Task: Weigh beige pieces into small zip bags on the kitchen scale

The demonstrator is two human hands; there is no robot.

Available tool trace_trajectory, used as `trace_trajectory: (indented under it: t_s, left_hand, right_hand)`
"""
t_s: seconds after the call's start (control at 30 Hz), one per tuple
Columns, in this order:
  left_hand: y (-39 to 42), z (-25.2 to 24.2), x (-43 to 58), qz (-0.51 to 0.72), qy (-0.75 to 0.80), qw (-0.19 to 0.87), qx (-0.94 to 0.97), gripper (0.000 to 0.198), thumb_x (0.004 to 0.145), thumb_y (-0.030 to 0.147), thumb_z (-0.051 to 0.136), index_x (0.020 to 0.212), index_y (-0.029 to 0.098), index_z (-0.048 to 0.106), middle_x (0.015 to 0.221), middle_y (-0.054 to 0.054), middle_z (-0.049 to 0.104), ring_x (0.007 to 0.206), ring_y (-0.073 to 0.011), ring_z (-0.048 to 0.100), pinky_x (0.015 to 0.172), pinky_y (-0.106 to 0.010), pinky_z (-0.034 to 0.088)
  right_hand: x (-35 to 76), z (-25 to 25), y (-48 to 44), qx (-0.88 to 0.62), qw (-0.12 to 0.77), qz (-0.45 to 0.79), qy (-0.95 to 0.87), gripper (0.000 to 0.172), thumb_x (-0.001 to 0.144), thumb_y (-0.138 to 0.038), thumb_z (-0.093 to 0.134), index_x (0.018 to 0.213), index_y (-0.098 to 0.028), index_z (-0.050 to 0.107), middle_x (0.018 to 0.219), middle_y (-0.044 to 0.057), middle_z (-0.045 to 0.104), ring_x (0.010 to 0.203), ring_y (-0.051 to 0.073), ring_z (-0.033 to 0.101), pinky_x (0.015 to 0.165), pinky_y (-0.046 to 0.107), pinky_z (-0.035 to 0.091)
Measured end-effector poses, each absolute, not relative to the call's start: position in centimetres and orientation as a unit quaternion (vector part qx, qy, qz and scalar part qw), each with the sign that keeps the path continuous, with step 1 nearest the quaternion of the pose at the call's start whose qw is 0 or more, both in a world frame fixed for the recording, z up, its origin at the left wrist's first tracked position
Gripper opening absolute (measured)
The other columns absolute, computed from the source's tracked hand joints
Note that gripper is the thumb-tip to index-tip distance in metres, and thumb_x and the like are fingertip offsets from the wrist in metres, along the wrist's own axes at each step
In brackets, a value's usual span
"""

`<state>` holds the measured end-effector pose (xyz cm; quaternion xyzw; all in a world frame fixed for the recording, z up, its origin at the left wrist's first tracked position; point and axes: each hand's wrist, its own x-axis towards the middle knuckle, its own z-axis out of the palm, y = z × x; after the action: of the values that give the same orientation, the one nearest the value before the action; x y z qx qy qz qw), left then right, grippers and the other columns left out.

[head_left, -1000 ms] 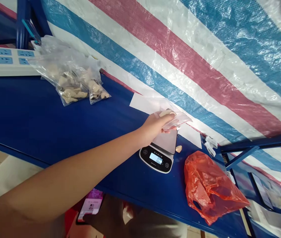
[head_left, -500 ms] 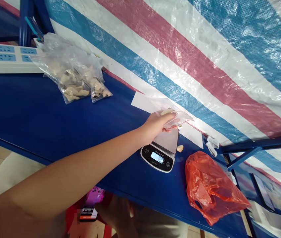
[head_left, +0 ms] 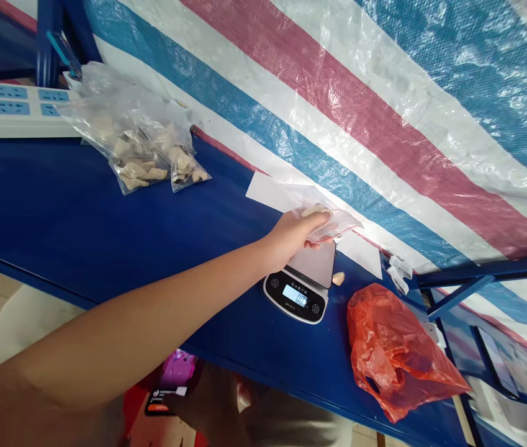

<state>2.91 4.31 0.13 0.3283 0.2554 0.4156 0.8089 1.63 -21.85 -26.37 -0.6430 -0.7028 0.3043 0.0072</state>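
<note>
My left hand (head_left: 291, 237) reaches across the blue table (head_left: 105, 217) and is closed on a small clear plastic bag (head_left: 333, 225) with a red strip. It holds the bag just above the steel plate of a small digital scale (head_left: 298, 292), whose lit display shows a reading. A pale piece (head_left: 338, 279) lies on the table beside the scale. Below the table edge, in shadow, my right hand (head_left: 216, 403) grips a phone (head_left: 170, 382) with a lit screen.
Two clear bags of pale pieces (head_left: 142, 149) lie at the back left next to a white power strip (head_left: 7, 108). A crumpled orange plastic bag (head_left: 398, 351) sits right of the scale. White paper (head_left: 272, 189) lies behind it. A striped tarp (head_left: 384, 105) hangs behind.
My left hand and the clear bag have hardly moved over the scale. The phone below the table shifted slightly and its screen changed.
</note>
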Motion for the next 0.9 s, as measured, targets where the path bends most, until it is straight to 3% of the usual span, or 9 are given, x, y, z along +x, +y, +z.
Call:
trace_trajectory:
  t_s: [0.1, 0.37, 0.5, 0.67, 0.77, 0.9]
  left_hand:
    - [4.4, 0.1, 2.9, 0.418, 0.253, 0.809, 0.326, 0.042, 0.084, 0.044, 0.079, 0.116, 0.017, 0.072, 0.119, -0.014, 0.076, 0.094, -0.022, 0.075, 0.088, -0.033, 0.052]
    - [4.3, 0.2, 2.8, 0.414, 0.266, 0.806, 0.33, 0.045, 0.085, 0.045, 0.078, 0.119, 0.016, 0.071, 0.119, -0.016, 0.076, 0.097, -0.0246, 0.076, 0.087, -0.034, 0.052]
    - [4.4, 0.1, 2.9, 0.415, 0.267, 0.807, 0.324, 0.044, 0.085, 0.044, 0.079, 0.118, 0.016, 0.071, 0.117, -0.016, 0.076, 0.095, -0.0241, 0.076, 0.087, -0.034, 0.052]
    - [4.4, 0.2, 2.9, 0.412, 0.268, 0.809, 0.323, 0.041, 0.087, 0.042, 0.078, 0.118, 0.015, 0.071, 0.117, -0.015, 0.077, 0.094, -0.0226, 0.076, 0.087, -0.033, 0.052]
    - [4.3, 0.3, 2.9, 0.411, 0.272, 0.809, 0.321, 0.041, 0.087, 0.041, 0.078, 0.118, 0.015, 0.071, 0.118, -0.014, 0.077, 0.096, -0.022, 0.076, 0.089, -0.032, 0.053]
    - [4.2, 0.5, 2.9, 0.405, 0.278, 0.807, 0.327, 0.039, 0.089, 0.04, 0.076, 0.118, 0.016, 0.072, 0.12, -0.013, 0.077, 0.098, -0.0209, 0.076, 0.091, -0.032, 0.053]
  right_hand:
    - [2.0, -26.4, -21.9, -0.686, -0.021, 0.31, -0.658, 0.095, 0.04, -0.058, 0.088, 0.131, -0.053, 0.064, 0.126, -0.002, 0.077, 0.119, 0.056, 0.068, 0.094, 0.072, 0.057]
    - [2.0, -25.7, -20.8, -0.653, -0.016, 0.344, -0.674, 0.073, 0.052, -0.056, 0.078, 0.124, -0.052, 0.069, 0.117, -0.006, 0.081, 0.116, 0.05, 0.072, 0.095, 0.066, 0.058]
    - [1.9, -25.4, -20.6, -0.651, -0.007, 0.359, -0.668, 0.073, 0.052, -0.058, 0.079, 0.123, -0.052, 0.069, 0.112, -0.006, 0.082, 0.109, 0.05, 0.074, 0.094, 0.066, 0.057]
    - [1.9, -25.0, -20.7, -0.667, -0.013, 0.374, -0.644, 0.073, 0.05, -0.055, 0.082, 0.121, -0.049, 0.07, 0.121, -0.005, 0.079, 0.118, 0.052, 0.07, 0.102, 0.071, 0.052]
    - [1.6, -23.3, -20.7, -0.694, 0.004, 0.406, -0.595, 0.069, 0.053, -0.047, 0.085, 0.12, -0.039, 0.072, 0.123, 0.002, 0.078, 0.124, 0.051, 0.067, 0.104, 0.067, 0.052]
    - [1.2, -21.0, -20.8, -0.725, 0.025, 0.415, -0.549, 0.088, 0.049, -0.039, 0.094, 0.132, -0.021, 0.068, 0.133, 0.017, 0.07, 0.141, 0.053, 0.051, 0.12, 0.067, 0.037]
